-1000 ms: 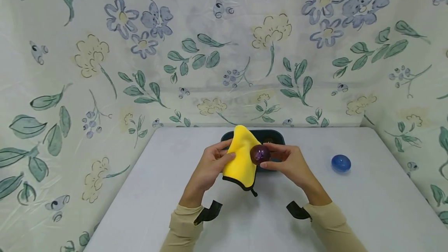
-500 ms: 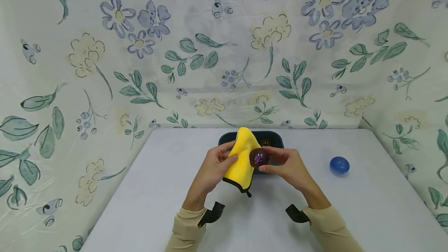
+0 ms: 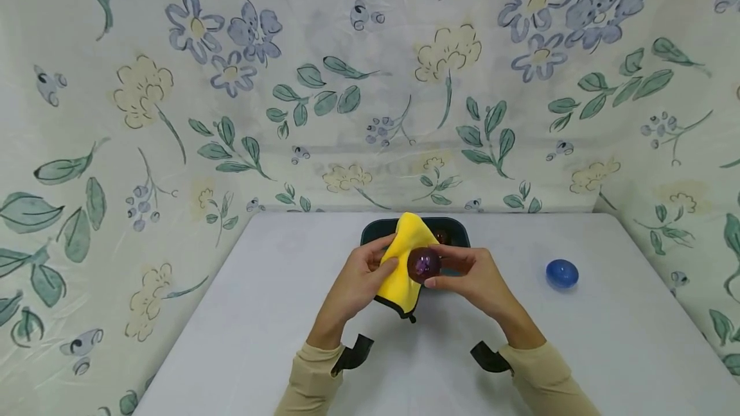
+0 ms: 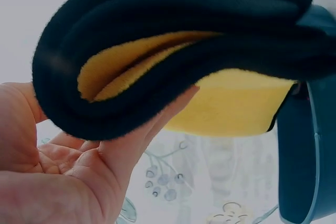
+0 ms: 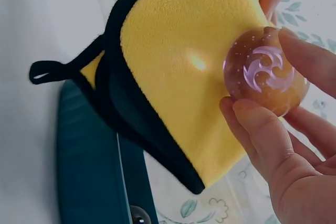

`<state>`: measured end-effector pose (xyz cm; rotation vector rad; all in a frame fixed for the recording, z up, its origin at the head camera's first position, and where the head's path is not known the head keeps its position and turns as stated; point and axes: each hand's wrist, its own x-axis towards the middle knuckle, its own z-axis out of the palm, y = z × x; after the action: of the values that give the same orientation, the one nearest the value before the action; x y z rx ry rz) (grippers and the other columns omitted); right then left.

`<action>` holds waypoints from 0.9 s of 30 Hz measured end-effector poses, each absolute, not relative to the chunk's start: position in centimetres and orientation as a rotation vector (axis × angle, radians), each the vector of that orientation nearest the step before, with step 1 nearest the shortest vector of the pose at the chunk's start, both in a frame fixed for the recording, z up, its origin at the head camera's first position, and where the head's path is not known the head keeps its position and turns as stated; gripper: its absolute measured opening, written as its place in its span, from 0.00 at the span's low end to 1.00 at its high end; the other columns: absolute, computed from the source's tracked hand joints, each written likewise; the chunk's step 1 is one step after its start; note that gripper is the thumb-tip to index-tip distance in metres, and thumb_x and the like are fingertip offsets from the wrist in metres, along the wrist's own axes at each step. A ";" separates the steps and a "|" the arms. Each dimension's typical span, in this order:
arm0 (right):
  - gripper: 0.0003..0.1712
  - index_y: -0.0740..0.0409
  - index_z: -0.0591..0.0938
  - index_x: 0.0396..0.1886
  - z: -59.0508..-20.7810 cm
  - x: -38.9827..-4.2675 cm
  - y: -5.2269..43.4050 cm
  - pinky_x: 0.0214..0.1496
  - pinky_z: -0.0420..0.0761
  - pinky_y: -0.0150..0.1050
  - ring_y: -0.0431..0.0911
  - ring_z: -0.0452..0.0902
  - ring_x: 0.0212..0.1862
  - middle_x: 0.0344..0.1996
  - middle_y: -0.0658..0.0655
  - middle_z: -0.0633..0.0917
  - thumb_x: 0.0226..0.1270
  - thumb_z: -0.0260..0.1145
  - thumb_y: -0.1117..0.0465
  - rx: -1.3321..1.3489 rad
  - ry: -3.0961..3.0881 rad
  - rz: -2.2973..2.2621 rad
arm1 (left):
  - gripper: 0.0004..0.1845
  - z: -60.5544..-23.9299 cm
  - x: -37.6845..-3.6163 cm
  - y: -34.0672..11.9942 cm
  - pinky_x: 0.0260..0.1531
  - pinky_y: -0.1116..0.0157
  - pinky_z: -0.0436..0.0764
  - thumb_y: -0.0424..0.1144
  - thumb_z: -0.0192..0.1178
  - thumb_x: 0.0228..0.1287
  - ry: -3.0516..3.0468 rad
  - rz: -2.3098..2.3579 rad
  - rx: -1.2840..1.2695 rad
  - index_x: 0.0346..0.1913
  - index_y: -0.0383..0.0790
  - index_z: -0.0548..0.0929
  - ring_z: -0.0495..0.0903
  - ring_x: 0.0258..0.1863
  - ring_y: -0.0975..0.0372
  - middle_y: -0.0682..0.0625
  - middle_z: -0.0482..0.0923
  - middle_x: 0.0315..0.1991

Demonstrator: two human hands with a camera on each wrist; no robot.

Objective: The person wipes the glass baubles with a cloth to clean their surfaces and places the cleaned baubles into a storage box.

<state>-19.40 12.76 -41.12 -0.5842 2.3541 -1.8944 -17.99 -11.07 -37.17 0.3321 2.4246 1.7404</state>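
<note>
My left hand (image 3: 363,277) pinches a folded yellow cloth (image 3: 399,278) with black edging and a small hanging loop. From the right, my right hand (image 3: 471,275) grips a dark purple glass ball (image 3: 424,265) between thumb and fingers, in front of the cloth. In the right wrist view the ball (image 5: 265,72) looks see-through, with a pale purple swirl emblem in it, and lies close against the cloth (image 5: 178,56). The left wrist view shows the cloth's thick black border (image 4: 58,77) folded over the left hand (image 4: 79,171).
A dark teal tray (image 3: 462,228) stands behind the hands, partly hidden by them. A reddish-brown ball (image 3: 442,237) lies in it. Off to the right, a blue ball (image 3: 562,273) sits on the white table (image 3: 243,313). Flower-patterned cloth (image 3: 370,82) hangs behind and at the sides.
My left hand has moved slightly right with the cloth. The purple ball has shifted a little left and down across the cloth in my right hand. The view has tilted slightly.
</note>
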 end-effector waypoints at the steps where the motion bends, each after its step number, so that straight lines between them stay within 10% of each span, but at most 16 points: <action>1: 0.33 0.60 0.81 0.67 -41.1 -19.4 12.8 0.56 0.87 0.38 0.58 0.86 0.58 0.61 0.64 0.86 0.61 0.78 0.60 -0.587 2.351 -1.902 | 0.28 -37.2 -18.0 -11.0 0.43 0.58 0.90 0.37 0.57 0.77 2.417 1.742 0.328 0.76 0.40 0.70 0.86 0.39 0.57 0.38 0.85 0.51; 27: 0.31 0.60 0.81 0.65 -41.6 -20.1 13.0 0.56 0.85 0.31 0.44 0.87 0.54 0.61 0.63 0.85 0.61 0.78 0.63 -0.535 2.416 -2.031 | 0.31 -37.1 -17.6 -10.7 0.49 0.56 0.90 0.32 0.57 0.74 2.321 1.718 0.378 0.77 0.34 0.66 0.88 0.44 0.55 0.36 0.85 0.57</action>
<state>-20.06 12.98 -41.62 -0.5346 2.4158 -2.0311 -17.56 -10.65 -37.07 0.3777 2.3206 1.7180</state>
